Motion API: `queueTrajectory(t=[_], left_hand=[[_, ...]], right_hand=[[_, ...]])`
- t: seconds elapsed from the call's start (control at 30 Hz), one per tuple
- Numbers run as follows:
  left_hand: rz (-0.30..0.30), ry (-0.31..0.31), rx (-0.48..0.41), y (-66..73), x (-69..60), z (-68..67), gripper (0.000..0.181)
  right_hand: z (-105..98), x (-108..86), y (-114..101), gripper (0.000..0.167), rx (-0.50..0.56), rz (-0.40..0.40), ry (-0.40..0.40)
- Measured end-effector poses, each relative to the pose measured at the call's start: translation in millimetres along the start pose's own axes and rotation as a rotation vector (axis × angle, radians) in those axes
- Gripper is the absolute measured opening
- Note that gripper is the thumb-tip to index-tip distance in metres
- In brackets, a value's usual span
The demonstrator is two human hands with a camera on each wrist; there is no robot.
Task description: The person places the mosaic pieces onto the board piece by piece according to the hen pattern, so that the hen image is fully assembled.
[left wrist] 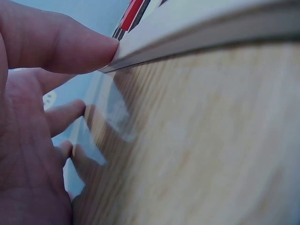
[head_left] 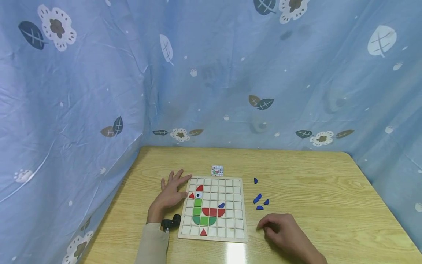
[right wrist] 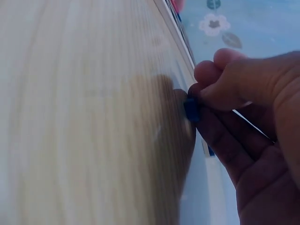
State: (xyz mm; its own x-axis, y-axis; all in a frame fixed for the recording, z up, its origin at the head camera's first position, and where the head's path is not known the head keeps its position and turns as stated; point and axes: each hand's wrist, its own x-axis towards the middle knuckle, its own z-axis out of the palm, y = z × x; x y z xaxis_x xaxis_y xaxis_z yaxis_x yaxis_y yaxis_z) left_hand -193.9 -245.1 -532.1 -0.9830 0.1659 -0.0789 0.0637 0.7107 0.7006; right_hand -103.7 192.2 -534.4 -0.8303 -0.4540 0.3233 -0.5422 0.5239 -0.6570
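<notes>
A square wooden grid board (head_left: 229,231) lies on the table and bears flat red, green and blue pieces and a white eye piece (head_left: 198,195), arranged like a bird. One blue half-round piece (head_left: 221,205) lies above the red row (head_left: 213,212). My left hand (head_left: 170,194) touches the board's left edge with thumb and forefinger, fingers spread. To the right of the board, low over the table, my right hand (head_left: 284,231) pinches a small blue piece (right wrist: 191,109) at its fingertips; the head view hides that piece.
Several blue half-round pieces (head_left: 259,208) lie on the table right of the board. A small printed pattern card (head_left: 217,171) is just behind the board. A dark wrist camera (head_left: 172,222) sits at the left wrist. Blue patterned cloth (head_left: 227,73) hangs round the wooden table (head_left: 313,190).
</notes>
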Motion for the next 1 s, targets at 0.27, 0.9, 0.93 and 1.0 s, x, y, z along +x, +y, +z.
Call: queueTrajectory(t=[0.27, 0.9, 0.93, 1.0], left_hand=[[0.002, -0.005, 0.002, 0.4, -0.1, 0.1, 0.072], [0.004, 0.001, -0.001, -0.3, -0.1, 0.6, 0.073], [0.005, 0.000, 0.000, -0.5, -0.1, 0.6, 0.073], [0.008, 0.001, -0.001, -0.3, -0.5, 0.3, 0.073]], right_hand=[[-15.5, -15.3, 7.6, 0.047, -0.040, 0.019, 0.022], [-16.7, -21.9, 7.4, 0.035, -0.003, 0.036, -0.018], [-15.8, -21.6, 7.2, 0.034, 0.001, 0.039, -0.022], [-14.1, -20.9, 7.1, 0.035, -0.007, 0.039, -0.020]])
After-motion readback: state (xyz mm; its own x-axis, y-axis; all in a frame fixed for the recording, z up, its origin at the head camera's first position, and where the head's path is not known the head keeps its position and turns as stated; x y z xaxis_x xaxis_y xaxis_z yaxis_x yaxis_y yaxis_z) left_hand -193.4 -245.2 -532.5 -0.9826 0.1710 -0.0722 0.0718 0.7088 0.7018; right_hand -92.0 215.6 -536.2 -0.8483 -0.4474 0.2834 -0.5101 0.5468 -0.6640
